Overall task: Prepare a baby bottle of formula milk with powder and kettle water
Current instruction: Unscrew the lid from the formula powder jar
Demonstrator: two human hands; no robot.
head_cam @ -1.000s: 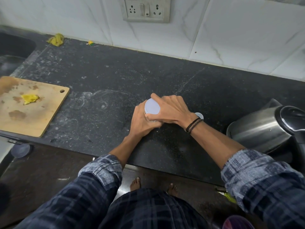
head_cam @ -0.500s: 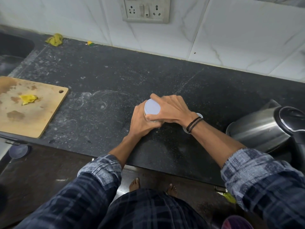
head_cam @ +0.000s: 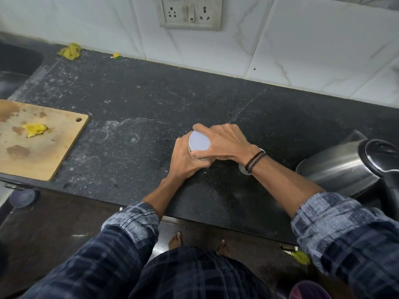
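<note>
A small container with a pale round lid [head_cam: 199, 141] stands on the black counter [head_cam: 138, 100] at the middle. My left hand [head_cam: 183, 159] grips its body from the near side. My right hand [head_cam: 223, 141] wraps around the lid from the right, fingers curled over the far rim. Most of the container's body is hidden by both hands. A small white round object [head_cam: 244, 169] peeks out under my right wrist. The steel electric kettle [head_cam: 343, 167] with a black lid sits at the right edge of the counter.
A wooden cutting board [head_cam: 41, 147] with a yellow scrap lies at the left. A sink [head_cam: 15, 63] is at the far left. A yellow cloth [head_cam: 70, 51] lies by the tiled wall, under a socket panel [head_cam: 191, 12].
Nothing has visibly moved; both hands stay wrapped around the container and its lid in the same spot.
</note>
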